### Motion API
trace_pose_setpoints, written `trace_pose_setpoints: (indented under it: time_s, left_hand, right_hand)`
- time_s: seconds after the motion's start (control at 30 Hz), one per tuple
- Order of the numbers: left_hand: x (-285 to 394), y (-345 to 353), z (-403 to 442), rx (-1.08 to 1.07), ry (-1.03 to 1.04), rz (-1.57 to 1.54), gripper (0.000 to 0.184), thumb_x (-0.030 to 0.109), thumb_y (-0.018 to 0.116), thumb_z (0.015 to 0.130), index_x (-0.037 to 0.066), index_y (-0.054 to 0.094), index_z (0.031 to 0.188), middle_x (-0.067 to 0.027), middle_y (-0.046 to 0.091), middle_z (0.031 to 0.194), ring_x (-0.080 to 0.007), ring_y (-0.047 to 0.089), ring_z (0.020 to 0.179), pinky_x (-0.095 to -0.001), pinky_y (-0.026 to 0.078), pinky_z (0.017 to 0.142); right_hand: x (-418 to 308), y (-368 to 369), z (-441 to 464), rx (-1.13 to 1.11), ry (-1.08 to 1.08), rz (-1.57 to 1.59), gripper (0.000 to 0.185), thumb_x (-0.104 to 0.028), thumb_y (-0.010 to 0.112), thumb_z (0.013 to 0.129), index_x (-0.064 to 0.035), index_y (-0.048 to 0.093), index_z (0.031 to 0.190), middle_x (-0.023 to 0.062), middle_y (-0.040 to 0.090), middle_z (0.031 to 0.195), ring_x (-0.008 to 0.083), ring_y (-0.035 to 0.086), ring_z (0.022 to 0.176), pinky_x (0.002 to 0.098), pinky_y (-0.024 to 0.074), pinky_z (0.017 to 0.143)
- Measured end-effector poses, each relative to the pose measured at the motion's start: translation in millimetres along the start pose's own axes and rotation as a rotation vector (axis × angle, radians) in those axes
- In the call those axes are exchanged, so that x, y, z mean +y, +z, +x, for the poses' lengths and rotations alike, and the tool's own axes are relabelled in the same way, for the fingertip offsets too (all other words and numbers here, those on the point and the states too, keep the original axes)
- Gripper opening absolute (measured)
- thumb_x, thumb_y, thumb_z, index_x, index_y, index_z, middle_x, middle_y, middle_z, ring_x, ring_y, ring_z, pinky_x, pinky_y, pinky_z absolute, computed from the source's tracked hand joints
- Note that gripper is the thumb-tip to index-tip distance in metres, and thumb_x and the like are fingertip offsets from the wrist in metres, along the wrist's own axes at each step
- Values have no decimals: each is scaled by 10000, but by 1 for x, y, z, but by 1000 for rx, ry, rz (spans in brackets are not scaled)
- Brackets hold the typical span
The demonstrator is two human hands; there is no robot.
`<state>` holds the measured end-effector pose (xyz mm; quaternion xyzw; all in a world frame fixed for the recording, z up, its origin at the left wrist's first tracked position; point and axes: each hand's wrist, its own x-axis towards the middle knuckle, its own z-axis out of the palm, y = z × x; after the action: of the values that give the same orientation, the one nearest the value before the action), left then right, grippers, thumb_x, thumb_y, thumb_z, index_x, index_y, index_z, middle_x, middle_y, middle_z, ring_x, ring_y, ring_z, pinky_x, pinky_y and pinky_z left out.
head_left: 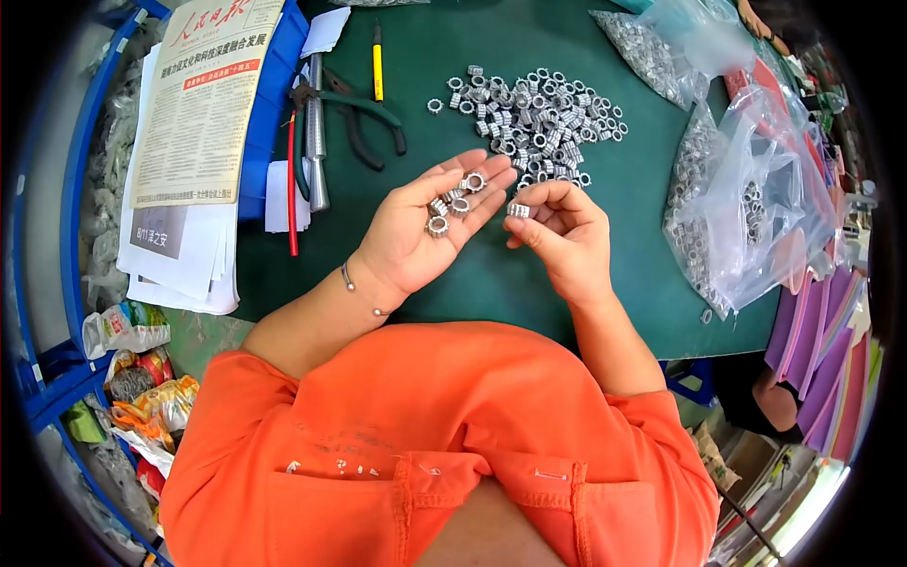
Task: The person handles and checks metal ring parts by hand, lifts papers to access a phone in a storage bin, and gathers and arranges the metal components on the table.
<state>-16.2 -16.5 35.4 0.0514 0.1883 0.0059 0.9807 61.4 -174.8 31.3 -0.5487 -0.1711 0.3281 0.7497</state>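
My left hand (pixel 416 222) is palm up over the green table, fingers stretched out. Several small silver toothed rings (pixel 437 226) lie on its palm and fingers. Close to its fingertips, my right hand (pixel 565 231) pinches one metal ring (pixel 519 211) between thumb and fingers. Just beyond both hands, a large loose pile of the same metal rings (pixel 539 118) is spread on the tabletop (pixel 453 288).
At the left are pliers (pixel 364 109), a red rod (pixel 293 184), a yellow pen (pixel 378 71) and a newspaper (pixel 203 113) by a blue bin (pixel 269 113). Plastic bags of rings (pixel 694 208) lie at the right. Another person's hand (pixel 761 24) shows at the top right.
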Motion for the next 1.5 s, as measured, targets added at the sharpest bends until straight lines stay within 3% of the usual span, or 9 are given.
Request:
trace_pose_setpoints:
  time_s: [0.1,0.13,0.17,0.27,0.33,0.4,0.6,1.1,1.5]
  left_hand:
    - [0,-15,1,115,-51,56,227,60,435,916,-31,447,1123,-208,488,1206,-265,517,1125,-325,501,886]
    - [0,-12,-2,172,-54,188,176,102,479,916,2,502,1059,-138,569,1069,-166,603,906,-219,526,626]
    - [0,-13,-2,168,-54,193,176,102,479,916,2,502,1059,-138,569,1069,-166,603,906,-219,526,626]
    - [-5,-10,-5,117,-193,461,134,142,534,904,28,574,962,-39,569,874,-47,472,637,-163,351,446]
    - [-5,-9,-6,62,-252,463,143,149,542,901,26,574,966,-27,559,858,-42,454,628,-161,347,448]
    - [-7,-5,-8,23,-281,497,162,154,574,887,18,572,974,2,530,800,-34,409,603,-159,322,446]
    - [-11,2,-13,49,-10,762,150,21,613,826,1,562,965,-19,558,807,-33,424,566,-157,323,455]
    - [-17,2,-16,28,275,1090,140,-11,659,757,12,616,888,15,578,735,-15,486,638,-158,397,555]
    - [-15,3,-17,42,95,993,138,16,640,793,-4,635,930,-5,613,784,-18,515,669,-149,422,573]
  right_hand:
    - [2,-2,-3,10,-17,17,178,20,639,800,26,555,957,63,610,858,117,609,771,229,521,624]
    - [1,-2,-4,18,17,13,165,10,635,806,24,565,955,62,619,866,116,610,776,229,522,624]
    - [0,-3,-5,28,55,8,153,0,631,813,21,574,953,61,627,874,115,611,780,228,523,624]
    - [-1,-2,-8,17,20,-19,151,-6,631,815,16,590,958,62,632,889,118,614,784,223,509,642]
    - [0,-2,-8,9,9,-41,161,2,635,809,23,590,962,61,622,900,120,614,787,221,503,650]
    - [4,-3,-8,-56,-290,-371,179,30,633,796,32,585,968,57,590,927,121,608,793,220,493,668]
    - [-5,2,-13,-22,-67,-57,187,62,617,791,32,580,972,55,560,926,111,584,776,217,489,689]
    - [3,-2,-15,-62,-166,-148,167,86,620,780,50,593,941,73,540,924,120,580,813,221,498,710]
    - [3,0,-16,22,-464,-575,141,37,682,732,21,618,858,79,572,836,103,544,631,207,456,555]
